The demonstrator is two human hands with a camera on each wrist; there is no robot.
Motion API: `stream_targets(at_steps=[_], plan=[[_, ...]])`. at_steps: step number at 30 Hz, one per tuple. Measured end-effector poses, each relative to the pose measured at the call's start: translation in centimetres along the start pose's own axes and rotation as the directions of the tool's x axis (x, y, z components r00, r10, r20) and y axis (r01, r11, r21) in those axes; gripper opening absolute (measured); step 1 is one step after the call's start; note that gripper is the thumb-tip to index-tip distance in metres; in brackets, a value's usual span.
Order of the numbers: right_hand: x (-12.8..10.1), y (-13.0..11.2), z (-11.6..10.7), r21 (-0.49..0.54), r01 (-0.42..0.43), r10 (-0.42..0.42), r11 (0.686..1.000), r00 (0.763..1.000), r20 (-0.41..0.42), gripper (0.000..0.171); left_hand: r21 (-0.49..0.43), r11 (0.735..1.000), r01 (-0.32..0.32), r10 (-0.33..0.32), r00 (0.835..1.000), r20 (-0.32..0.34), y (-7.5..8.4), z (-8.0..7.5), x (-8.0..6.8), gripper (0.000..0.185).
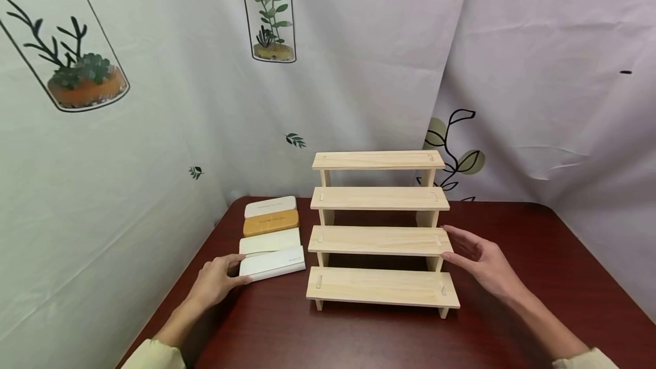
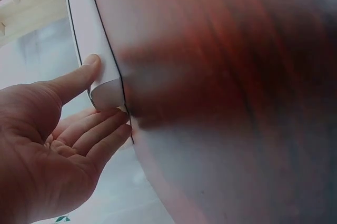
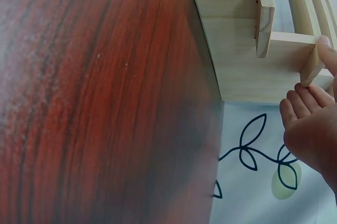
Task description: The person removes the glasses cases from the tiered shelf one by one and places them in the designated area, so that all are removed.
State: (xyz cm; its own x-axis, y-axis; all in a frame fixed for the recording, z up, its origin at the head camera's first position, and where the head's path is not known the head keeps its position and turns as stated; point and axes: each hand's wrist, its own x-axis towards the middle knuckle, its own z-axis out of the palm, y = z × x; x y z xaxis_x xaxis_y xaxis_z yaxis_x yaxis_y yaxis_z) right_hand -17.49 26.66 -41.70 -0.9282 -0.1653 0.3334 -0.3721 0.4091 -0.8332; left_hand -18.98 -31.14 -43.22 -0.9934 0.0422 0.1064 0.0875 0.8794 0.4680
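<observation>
On the left of the table, my left hand [image 1: 214, 281] pinches the near end of a slim white case [image 1: 274, 264] with small lettering. In the left wrist view, the thumb lies on the top of the case [image 2: 92, 23] and the other fingers are at its end. My right hand [image 1: 489, 266] holds the right end of the second-lowest board of a four-tier wooden display stand [image 1: 379, 239], thumb at the front corner and fingers at the back. The right wrist view shows the fingertips of that hand [image 3: 310, 124] at the board's edge.
Behind the held case lie a cream case [image 1: 270, 241], a mustard-yellow case [image 1: 271, 222] and another white case [image 1: 270, 206], in a column. All rest on a dark red wooden table [image 1: 359, 335]. A white curtain printed with plants [image 1: 359, 73] hangs behind and to the left.
</observation>
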Motion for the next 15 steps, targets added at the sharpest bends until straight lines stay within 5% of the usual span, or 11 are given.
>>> stream_targets(at_steps=[15], plan=[[-0.12, 0.02, 0.14, 0.042, 0.017, -0.017, 0.999, 1.000, 0.001, 0.060, 0.069, 0.998, -0.009, 0.009, 1.000, -0.002, -0.02, -0.37, 0.03, 0.066]])
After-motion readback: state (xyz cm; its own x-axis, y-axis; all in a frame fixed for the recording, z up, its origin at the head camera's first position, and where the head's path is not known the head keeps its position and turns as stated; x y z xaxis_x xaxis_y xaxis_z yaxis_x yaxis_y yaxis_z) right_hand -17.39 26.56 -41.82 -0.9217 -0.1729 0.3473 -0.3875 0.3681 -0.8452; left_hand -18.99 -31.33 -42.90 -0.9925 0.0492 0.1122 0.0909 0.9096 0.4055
